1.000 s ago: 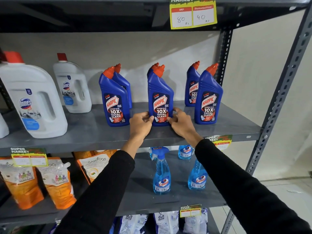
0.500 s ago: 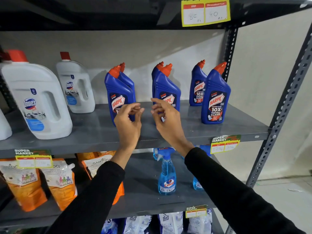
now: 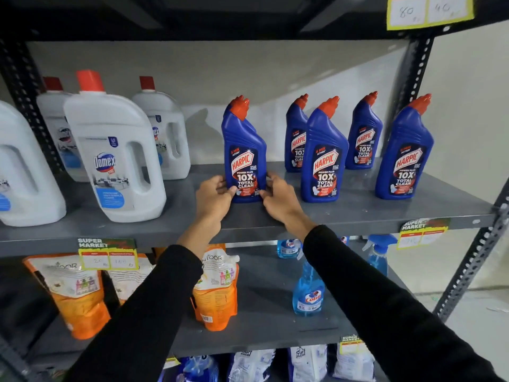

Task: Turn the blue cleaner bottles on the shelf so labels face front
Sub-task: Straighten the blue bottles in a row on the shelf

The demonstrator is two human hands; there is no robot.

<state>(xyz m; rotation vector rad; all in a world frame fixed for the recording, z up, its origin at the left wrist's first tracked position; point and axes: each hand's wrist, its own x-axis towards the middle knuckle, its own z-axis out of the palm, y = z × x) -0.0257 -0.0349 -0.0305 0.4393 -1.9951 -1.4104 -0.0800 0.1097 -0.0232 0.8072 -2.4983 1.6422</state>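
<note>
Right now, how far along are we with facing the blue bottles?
Nearly done, as far as I can see. The four bottles to the right, two in front and two behind, show their labels forward. In hand: the leftmost bottle, label also forward, held at its base by the left hand and right hand. Left: let go and check behind it, where I can't see.

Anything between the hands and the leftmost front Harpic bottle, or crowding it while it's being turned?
Nothing visible. The left hand and right hand already touch the base of the leftmost Harpic bottle from either side. Bare shelf separates it from the white Domex jug and the next Harpic bottle.
</note>
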